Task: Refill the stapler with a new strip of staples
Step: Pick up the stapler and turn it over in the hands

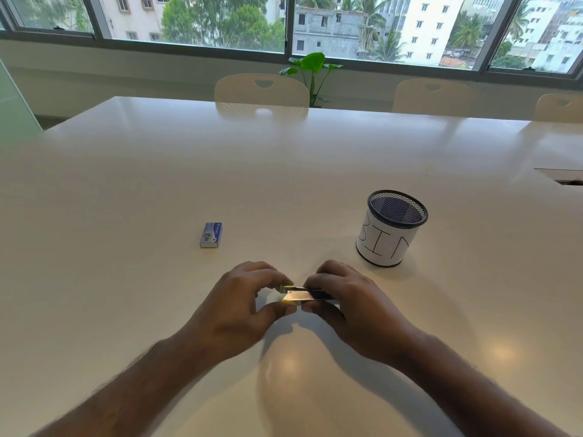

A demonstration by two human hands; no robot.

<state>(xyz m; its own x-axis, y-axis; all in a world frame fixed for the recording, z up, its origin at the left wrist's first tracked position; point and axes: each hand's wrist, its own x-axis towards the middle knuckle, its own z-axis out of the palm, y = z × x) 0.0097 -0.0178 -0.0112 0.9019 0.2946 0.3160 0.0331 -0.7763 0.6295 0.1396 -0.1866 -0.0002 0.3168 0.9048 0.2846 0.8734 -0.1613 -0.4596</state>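
Note:
A small stapler (305,294) with a dark body, a yellow-green tip and a shiny metal rail lies low over the white table (157,184), between both hands. My left hand (243,305) pinches its yellow-green left end with thumb and fingers. My right hand (348,305) wraps the dark right end, hiding most of it. A small blue box of staples (211,235) lies shut on the table, up and to the left of my hands. No loose staple strip shows.
A black mesh cup (391,228) wrapped in white paper marked "BIN" stands to the right, just beyond my right hand. Pale chairs (262,89) line the table's far edge, with a potted plant (310,66) and windows behind. A cable slot (564,178) opens at the far right.

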